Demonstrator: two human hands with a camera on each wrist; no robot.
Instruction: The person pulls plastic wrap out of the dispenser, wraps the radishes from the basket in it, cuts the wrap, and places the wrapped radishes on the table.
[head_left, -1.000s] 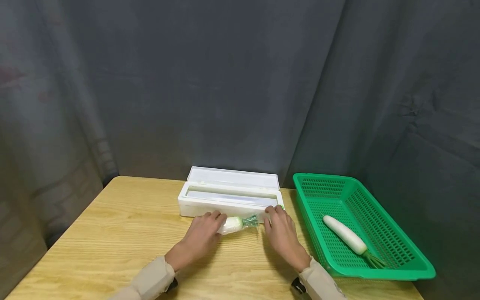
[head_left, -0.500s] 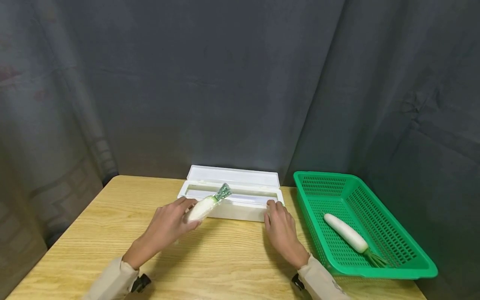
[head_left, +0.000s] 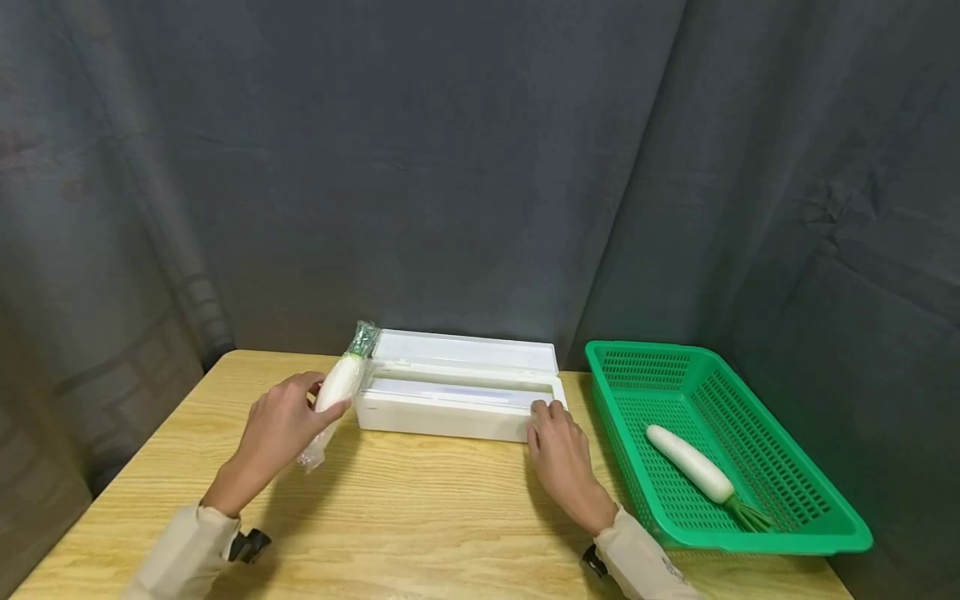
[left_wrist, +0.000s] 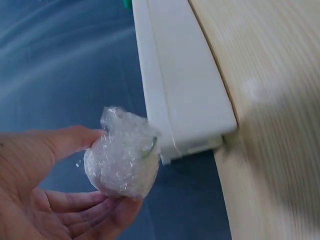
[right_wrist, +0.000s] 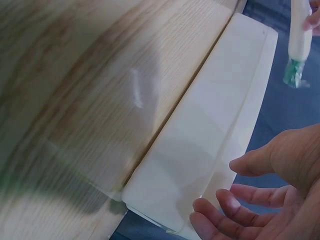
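My left hand [head_left: 281, 425] grips a white radish [head_left: 341, 383] wrapped in clear film, thumb on one side and fingers on the other. The radish tilts, its green stalk end up, above the table left of the white film-dispenser box [head_left: 442, 421]. In the left wrist view the crumpled film covers the radish's near end [left_wrist: 122, 160]. At the box's right front corner is my right hand [head_left: 562, 458], its fingers loosely bent and holding nothing. Whether its fingertips touch the box I cannot tell. The box's lid [head_left: 465, 352] stands open behind it.
A green basket [head_left: 630, 450] stands on the right, with an unwrapped white radish [head_left: 690, 462] lying inside. The wooden table [head_left: 420, 517] runs in front of the box. Dark grey curtain [head_left: 450, 167] hangs behind and around.
My left hand has carried the wrapped radish left and up, away from the box's front, turning its stalk end upward. The right hand has stayed near the box's right corner.
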